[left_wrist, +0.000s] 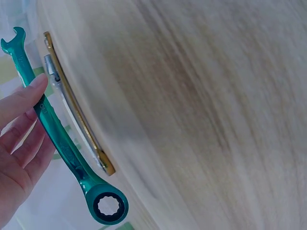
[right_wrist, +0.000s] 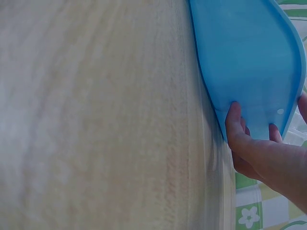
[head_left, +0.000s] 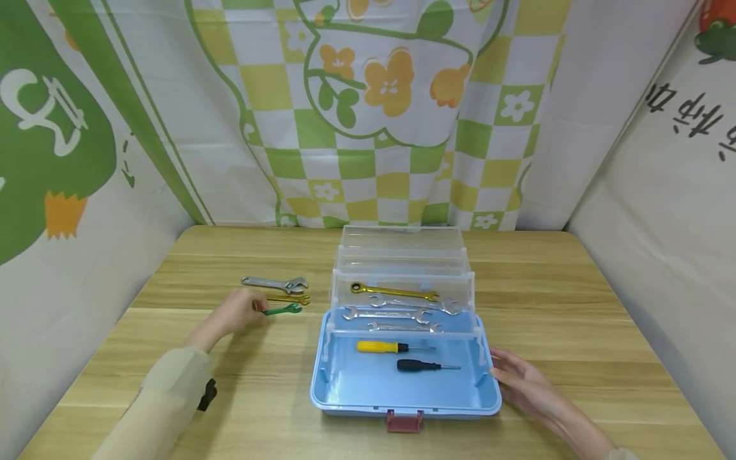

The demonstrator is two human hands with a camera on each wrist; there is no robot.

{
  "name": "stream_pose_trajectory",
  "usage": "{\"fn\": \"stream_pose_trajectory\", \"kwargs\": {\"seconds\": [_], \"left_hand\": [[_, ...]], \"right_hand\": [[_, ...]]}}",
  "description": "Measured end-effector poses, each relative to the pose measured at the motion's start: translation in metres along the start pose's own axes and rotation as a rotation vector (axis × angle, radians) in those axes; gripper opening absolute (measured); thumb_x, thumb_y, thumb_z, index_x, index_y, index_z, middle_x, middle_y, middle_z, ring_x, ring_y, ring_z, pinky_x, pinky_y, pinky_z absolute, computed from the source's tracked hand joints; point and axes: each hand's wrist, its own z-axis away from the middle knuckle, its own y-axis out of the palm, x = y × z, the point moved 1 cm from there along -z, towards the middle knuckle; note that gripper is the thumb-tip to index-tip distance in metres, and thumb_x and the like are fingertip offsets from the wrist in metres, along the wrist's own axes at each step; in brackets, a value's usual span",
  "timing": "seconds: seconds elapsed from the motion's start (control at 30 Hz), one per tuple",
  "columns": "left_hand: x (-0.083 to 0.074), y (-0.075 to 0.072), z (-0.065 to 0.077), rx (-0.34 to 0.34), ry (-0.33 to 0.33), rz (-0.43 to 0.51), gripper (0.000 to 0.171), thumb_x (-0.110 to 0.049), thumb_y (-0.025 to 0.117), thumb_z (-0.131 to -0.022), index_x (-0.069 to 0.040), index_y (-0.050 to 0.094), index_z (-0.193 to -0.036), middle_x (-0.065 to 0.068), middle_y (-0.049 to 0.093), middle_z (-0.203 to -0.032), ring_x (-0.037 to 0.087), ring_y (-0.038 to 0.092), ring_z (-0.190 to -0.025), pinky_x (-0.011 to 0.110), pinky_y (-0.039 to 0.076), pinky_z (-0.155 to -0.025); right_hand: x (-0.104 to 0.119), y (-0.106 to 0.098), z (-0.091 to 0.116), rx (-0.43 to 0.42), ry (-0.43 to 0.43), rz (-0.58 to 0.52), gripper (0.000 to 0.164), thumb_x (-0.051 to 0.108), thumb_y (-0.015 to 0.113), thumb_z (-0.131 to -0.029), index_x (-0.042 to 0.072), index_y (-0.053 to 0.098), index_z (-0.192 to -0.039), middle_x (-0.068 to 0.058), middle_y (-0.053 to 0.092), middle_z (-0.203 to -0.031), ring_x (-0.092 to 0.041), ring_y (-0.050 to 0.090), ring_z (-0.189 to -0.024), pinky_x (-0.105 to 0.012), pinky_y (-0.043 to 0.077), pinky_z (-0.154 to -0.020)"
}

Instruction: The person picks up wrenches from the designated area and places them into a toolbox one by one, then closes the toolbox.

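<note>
My left hand (head_left: 241, 310) pinches a green ratchet combination wrench (left_wrist: 62, 136) by its shank, thumb on one side and fingers behind. Its open end points up and its ring end down in the left wrist view. Just beyond it on the table lie a gold wrench (head_left: 290, 298) and a silver adjustable wrench (head_left: 276, 283). My right hand (head_left: 526, 383) rests against the right side of the light blue toolbox (head_left: 351, 390), its fingertips touching the outer wall (right_wrist: 249, 62). The box's clear tiered trays (head_left: 402, 255) are folded up and back.
On the clear tray are a gold ratchet wrench (head_left: 397, 292) and several silver wrenches (head_left: 388, 314). A yellow screwdriver (head_left: 379, 347) and a black screwdriver (head_left: 420, 365) lie in the box bottom. A reddish latch (head_left: 404, 421) juts from the front. A patterned curtain (head_left: 391, 166) hangs behind the table.
</note>
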Motion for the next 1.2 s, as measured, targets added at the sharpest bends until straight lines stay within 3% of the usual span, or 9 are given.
{"fn": "stream_pose_trajectory", "kwargs": {"seconds": [0.43,0.83,1.2], "left_hand": [[-0.014,-0.008,0.005,-0.094,0.027,0.016,0.009,0.000,0.072,-0.066,-0.003,0.065,-0.071,0.001,0.061,-0.066,0.009,0.052,-0.058,0.021,0.043,-0.052],[-0.034,-0.016,0.009,-0.119,0.021,0.072,0.007,0.001,0.069,-0.071,-0.002,0.067,-0.077,0.004,0.062,-0.074,0.013,0.053,-0.065,0.023,0.044,-0.054],[-0.052,-0.026,0.005,-0.187,0.108,0.101,0.009,0.004,0.068,-0.071,0.000,0.067,-0.079,0.002,0.060,-0.072,0.011,0.052,-0.063,0.025,0.047,-0.056]], "right_hand": [[0.001,0.000,-0.002,0.000,0.014,0.004,0.067,0.021,0.048,-0.092,-0.008,0.007,-0.137,-0.031,0.013,-0.139,-0.031,0.031,-0.124,-0.042,0.034,-0.097],[0.001,0.000,-0.001,0.003,0.007,0.004,0.068,0.021,0.049,-0.091,-0.009,0.008,-0.136,-0.032,0.015,-0.139,-0.026,0.035,-0.121,-0.040,0.035,-0.097],[0.000,0.000,0.001,0.015,-0.011,-0.001,0.069,0.021,0.050,-0.091,-0.010,0.007,-0.136,-0.031,0.017,-0.138,-0.016,0.041,-0.115,-0.036,0.036,-0.096]]}}
